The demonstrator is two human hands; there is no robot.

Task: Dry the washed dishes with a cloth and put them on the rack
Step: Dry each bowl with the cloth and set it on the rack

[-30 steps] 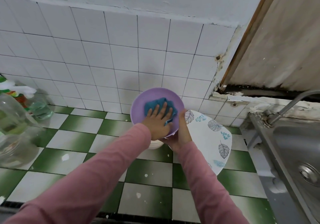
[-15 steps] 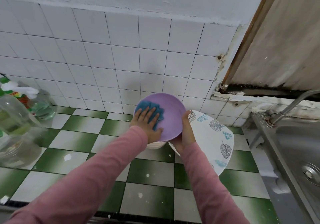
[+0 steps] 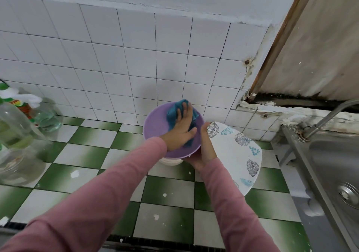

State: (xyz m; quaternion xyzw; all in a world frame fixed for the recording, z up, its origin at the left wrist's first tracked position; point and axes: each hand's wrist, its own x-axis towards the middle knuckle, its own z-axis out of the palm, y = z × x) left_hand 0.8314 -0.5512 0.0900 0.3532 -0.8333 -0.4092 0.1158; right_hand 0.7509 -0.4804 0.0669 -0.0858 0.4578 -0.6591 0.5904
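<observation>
Pressing cloth (image 3: 171, 115) against purple plate (image 3: 155, 124) rim

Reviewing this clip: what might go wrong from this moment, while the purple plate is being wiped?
1. The right hand grips the round purple plate only at its lower edge, while the left hand presses the blue cloth flat against it. A hard push might slip the plate onto the green-and-white tiled counter.
2. The white leaf-patterned plate sits right beside the right hand, so a wide wiping motion may knock it.
</observation>
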